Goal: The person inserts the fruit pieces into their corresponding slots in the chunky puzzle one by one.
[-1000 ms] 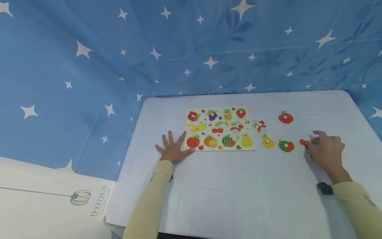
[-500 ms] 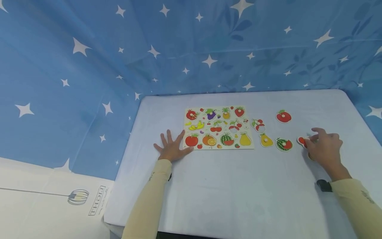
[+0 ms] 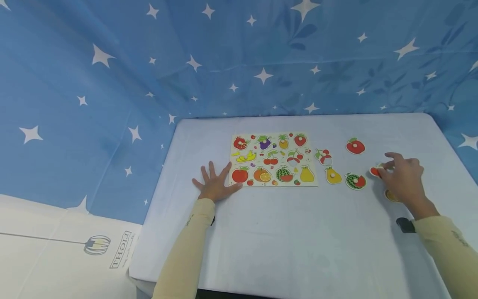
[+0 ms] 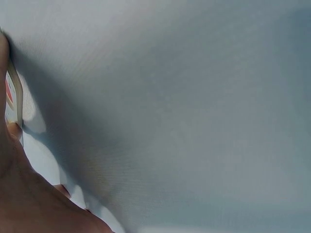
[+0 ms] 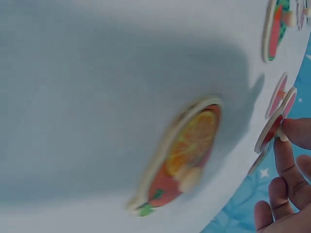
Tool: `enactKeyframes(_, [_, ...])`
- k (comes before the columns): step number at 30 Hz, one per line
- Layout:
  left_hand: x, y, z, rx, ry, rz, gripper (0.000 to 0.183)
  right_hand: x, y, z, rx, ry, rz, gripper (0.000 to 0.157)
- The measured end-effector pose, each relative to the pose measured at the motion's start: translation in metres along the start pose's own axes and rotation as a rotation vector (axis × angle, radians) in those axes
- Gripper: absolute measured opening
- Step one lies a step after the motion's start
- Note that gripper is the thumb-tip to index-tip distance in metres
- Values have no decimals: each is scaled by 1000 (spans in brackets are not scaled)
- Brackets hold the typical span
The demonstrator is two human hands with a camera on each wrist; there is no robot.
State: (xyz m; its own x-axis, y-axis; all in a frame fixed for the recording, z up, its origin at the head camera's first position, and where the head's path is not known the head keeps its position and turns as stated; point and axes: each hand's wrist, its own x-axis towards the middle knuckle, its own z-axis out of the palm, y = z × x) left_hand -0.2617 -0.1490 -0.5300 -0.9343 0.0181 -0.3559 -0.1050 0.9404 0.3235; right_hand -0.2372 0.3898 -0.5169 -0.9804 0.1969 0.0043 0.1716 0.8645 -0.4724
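Observation:
My left hand [image 3: 214, 185] lies with spread fingers on the table, thumb and forefinger at the left edge of a fruit puzzle board [image 3: 274, 181]. Only part of that hand [image 4: 29, 204] and a corner of the board show in the left wrist view. My right hand [image 3: 403, 178] pinches a red cherry puzzle piece [image 3: 375, 171] between thumb and forefinger. In the right wrist view the fingers hold this cherry piece [image 5: 270, 131] by its knob, lifted and tilted. Below the hand lies an orange puzzle piece [image 5: 187, 150], partly hidden in the head view.
Between board and right hand lie a watermelon piece [image 3: 355, 181], a pear piece [image 3: 333, 175] and a red-and-white fruit piece [image 3: 323, 157]. An apple piece [image 3: 355, 146] lies farther back. A blue starry curtain [image 3: 239, 62] hangs behind the white table [image 3: 276, 241].
My right hand has moved slightly left and away from me with the cherry piece, and more of the orange piece shows. My left hand has stayed at the board.

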Motion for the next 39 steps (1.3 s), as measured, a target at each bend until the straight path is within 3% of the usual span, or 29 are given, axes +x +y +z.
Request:
enactKeyframes(13, [0, 0, 1, -3, -9, -12, 98, 22, -35, 1, 14, 22, -155, 54])
enactKeyframes(25, [2, 0, 2, 3, -3, -12, 98, 43, -68, 19, 36, 12, -244, 54])
enactKeyframes(32, [-1, 0, 3, 14, 7, -3, 97, 48, -93, 30, 70, -45, -241, 53])
enactKeyframes(39, [-1, -1, 2, 18, 20, 0, 97, 56, -119, 41, 118, -89, -226, 35])
